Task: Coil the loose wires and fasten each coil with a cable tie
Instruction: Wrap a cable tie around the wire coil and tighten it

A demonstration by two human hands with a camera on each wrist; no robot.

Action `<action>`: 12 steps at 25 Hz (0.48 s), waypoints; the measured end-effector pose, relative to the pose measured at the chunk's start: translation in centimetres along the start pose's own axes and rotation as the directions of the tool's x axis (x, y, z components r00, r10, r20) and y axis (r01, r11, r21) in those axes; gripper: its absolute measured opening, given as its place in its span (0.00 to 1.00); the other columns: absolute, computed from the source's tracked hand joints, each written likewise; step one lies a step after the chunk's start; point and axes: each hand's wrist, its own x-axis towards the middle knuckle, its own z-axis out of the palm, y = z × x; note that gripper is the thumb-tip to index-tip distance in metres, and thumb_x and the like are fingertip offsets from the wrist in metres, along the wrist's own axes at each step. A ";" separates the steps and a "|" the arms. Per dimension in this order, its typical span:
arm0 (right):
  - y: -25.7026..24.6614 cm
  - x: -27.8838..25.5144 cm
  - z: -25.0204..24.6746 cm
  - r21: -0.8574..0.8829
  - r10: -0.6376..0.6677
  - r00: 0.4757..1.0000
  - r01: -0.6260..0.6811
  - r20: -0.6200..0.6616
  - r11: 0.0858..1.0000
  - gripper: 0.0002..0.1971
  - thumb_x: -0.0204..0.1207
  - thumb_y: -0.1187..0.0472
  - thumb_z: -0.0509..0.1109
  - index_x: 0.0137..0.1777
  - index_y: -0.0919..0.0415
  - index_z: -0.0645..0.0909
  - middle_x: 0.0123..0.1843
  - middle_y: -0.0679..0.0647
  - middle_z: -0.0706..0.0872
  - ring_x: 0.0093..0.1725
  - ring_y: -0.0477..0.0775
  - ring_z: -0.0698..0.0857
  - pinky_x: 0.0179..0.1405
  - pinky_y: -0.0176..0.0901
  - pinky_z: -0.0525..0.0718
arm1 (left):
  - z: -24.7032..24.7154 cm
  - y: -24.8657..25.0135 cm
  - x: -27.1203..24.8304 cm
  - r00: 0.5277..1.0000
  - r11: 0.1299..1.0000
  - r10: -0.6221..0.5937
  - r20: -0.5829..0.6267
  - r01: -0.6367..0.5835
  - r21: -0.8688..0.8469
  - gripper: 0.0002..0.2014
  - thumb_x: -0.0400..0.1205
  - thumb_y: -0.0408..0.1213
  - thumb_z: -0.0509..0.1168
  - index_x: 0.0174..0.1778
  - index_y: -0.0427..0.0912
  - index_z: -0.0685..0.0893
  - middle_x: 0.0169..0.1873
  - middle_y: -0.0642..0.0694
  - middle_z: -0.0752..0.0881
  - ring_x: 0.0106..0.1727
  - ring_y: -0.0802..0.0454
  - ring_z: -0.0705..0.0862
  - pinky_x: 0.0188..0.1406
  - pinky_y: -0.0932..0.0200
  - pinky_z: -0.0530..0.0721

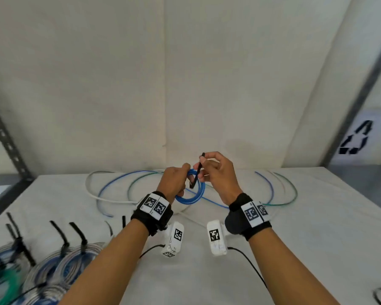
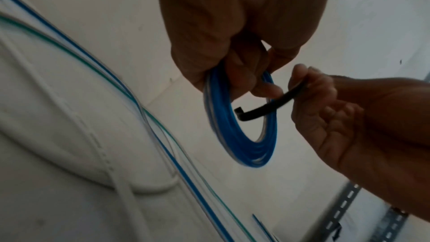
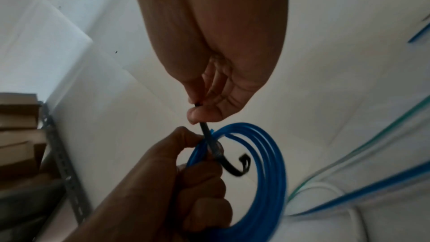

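Note:
A blue wire coil (image 1: 193, 194) (image 2: 235, 132) (image 3: 263, 154) hangs above the table, gripped at its top by my left hand (image 1: 176, 180) (image 2: 242, 73) (image 3: 197, 176). My right hand (image 1: 213, 170) (image 2: 325, 102) (image 3: 209, 106) pinches a black cable tie (image 1: 197, 171) (image 2: 265, 107) (image 3: 215, 152) near its upper end. The tie passes across the coil's rim beside the left fingers, and its curled lower end hangs inside the ring. A blue tail from the coil trails down to the right onto the table.
Loose blue, green and white wires (image 1: 119, 188) loop across the table (image 1: 317, 238) behind the hands. Finished coils with black ties (image 1: 59, 267) lie at the front left, spare ties (image 1: 123, 221) near them. A metal shelf post (image 1: 7, 142) stands left.

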 end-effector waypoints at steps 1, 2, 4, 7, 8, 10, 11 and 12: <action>0.4 -0.1 0.9 0.001 -0.035 0.999 0.035 -0.014 0.999 0.07 0.87 0.63 0.68 0.58 0.68 0.79 0.45 0.64 0.92 0.31 0.53 0.85 0.38 0.47 0.90 | -0.8 -0.5 0.1 1.000 0.999 0.001 -0.024 -0.002 -0.033 0.14 0.84 0.38 0.58 0.32 0.41 0.75 0.20 0.50 0.63 0.18 0.54 0.60 0.20 0.62 0.60; 0.8 -0.3 1.8 -0.007 -0.075 0.997 0.075 -0.023 0.997 0.07 0.87 0.64 0.67 0.58 0.68 0.79 0.46 0.65 0.92 0.33 0.54 0.87 0.40 0.48 0.91 | -1.6 -1.0 0.2 0.999 0.997 0.003 -0.044 -0.007 -0.079 0.11 0.85 0.37 0.58 0.35 0.41 0.74 0.21 0.50 0.63 0.18 0.55 0.60 0.20 0.62 0.60; 1.2 -1.0 3.2 -0.011 -0.157 0.987 0.156 -0.018 0.988 0.06 0.87 0.65 0.67 0.56 0.68 0.80 0.46 0.64 0.92 0.37 0.57 0.90 0.43 0.49 0.92 | -2.9 -1.9 0.3 0.996 0.988 0.012 -0.084 -0.025 -0.155 0.09 0.86 0.36 0.59 0.40 0.41 0.75 0.21 0.51 0.64 0.18 0.56 0.60 0.19 0.62 0.60; 1.6 -2.3 4.8 -0.021 -0.248 0.968 0.250 0.042 0.968 0.05 0.86 0.64 0.68 0.54 0.67 0.81 0.49 0.62 0.92 0.44 0.60 0.92 0.49 0.49 0.92 | -4.2 -2.8 0.0 0.992 0.977 0.038 -0.121 -0.062 -0.203 0.10 0.88 0.38 0.61 0.41 0.44 0.78 0.21 0.52 0.65 0.19 0.57 0.62 0.18 0.62 0.62; 1.6 -2.6 5.1 -0.007 -0.252 0.966 0.253 0.061 0.967 0.05 0.86 0.64 0.69 0.54 0.67 0.81 0.50 0.63 0.92 0.46 0.60 0.93 0.50 0.49 0.92 | -4.4 -3.1 -0.2 0.990 0.976 0.062 -0.128 -0.087 -0.201 0.11 0.89 0.37 0.61 0.39 0.44 0.79 0.21 0.51 0.65 0.19 0.56 0.61 0.19 0.61 0.62; 1.7 -2.8 5.5 0.027 -0.229 0.969 0.228 0.093 0.973 0.05 0.86 0.64 0.69 0.54 0.67 0.82 0.49 0.63 0.93 0.45 0.61 0.93 0.49 0.49 0.92 | -5.0 -3.6 -0.4 0.979 0.973 0.135 -0.155 -0.161 -0.165 0.13 0.88 0.34 0.60 0.38 0.44 0.83 0.20 0.52 0.68 0.21 0.56 0.62 0.19 0.61 0.63; 1.7 -2.8 5.5 0.030 -0.200 0.975 0.198 0.100 0.980 0.05 0.86 0.64 0.69 0.54 0.67 0.83 0.47 0.62 0.93 0.42 0.61 0.92 0.45 0.48 0.91 | -5.2 -3.8 -0.6 0.969 0.971 0.181 -0.170 -0.203 -0.124 0.13 0.88 0.34 0.61 0.39 0.43 0.85 0.19 0.54 0.70 0.21 0.55 0.63 0.19 0.61 0.64; 1.8 -2.7 5.5 0.020 -0.161 0.982 0.160 0.098 0.987 0.06 0.86 0.64 0.69 0.54 0.66 0.84 0.45 0.62 0.93 0.38 0.59 0.91 0.40 0.46 0.90 | -5.3 -3.8 -0.7 0.957 0.966 0.230 -0.177 -0.247 -0.079 0.12 0.88 0.34 0.61 0.43 0.43 0.88 0.20 0.55 0.73 0.22 0.55 0.64 0.20 0.61 0.65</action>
